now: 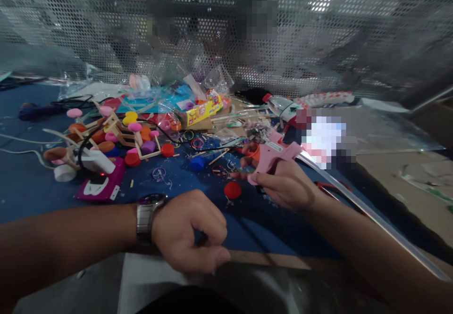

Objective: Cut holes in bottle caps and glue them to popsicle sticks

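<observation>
My right hand (286, 184) is closed around a pink glue gun (274, 153) with a pale label, held just above the table. My left hand (187, 229), a metal watch (147, 215) on its wrist, hovers at the table's front edge. Its fingers are loosely curled, and nothing shows in them. Between the hands and a little farther back lies a red bottle cap (232, 190). A blue cap (197, 163) sits behind it among thin sticks and small coloured bands.
Left on the blue table (184, 201) are stick-and-cap models (123, 132) and a purple power strip (102, 184) with a white plug. A yellow packet (205, 110), clear bags and a bottle (283, 106) lie behind, before a perforated metal screen (198, 26). A bright metal strip (371, 210) runs along the right.
</observation>
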Available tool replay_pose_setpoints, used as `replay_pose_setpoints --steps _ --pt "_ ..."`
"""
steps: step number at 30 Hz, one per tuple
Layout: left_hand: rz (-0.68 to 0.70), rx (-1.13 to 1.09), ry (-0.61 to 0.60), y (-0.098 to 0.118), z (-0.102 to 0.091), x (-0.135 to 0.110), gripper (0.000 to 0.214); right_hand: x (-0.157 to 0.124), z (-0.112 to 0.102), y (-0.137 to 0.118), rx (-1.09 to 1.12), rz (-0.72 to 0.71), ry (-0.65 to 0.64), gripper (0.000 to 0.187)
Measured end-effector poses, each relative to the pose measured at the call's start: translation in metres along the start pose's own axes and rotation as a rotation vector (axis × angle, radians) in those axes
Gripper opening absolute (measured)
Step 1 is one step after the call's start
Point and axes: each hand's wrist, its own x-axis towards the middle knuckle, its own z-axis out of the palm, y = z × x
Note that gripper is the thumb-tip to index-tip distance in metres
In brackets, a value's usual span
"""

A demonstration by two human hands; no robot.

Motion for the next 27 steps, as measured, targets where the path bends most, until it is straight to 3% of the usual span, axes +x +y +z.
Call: replay_pose_setpoints --steps 8,11,14,18,27 --pt "0.004 -0.006 0.023 0.0 0.001 -0.001 0.034 0.003 -0.003 0.0 -0.054 0.061 -0.053 0.037" --pt "0.004 0.003 0.02 0.0 0.0 0.0 0.035 0.003 -0.007 -0.001 -0.216 0.049 -0.075 0.043" --pt "0.005 0.012 0.012 0.0 0.0 0.001 0.036 0.002 -0.009 -0.004 -0.485 -0.021 -0.074 0.053" --pt "0.014 0.02 0.006 -0.001 0.001 0.001 0.037 0.004 -0.011 -0.01 -0.721 -0.159 -0.064 0.048" --pt "0.029 0.111 -0.04 -0.001 0.004 -0.001 0.041 0.01 -0.023 -0.023 -1.014 -0.337 0.053 0.056"
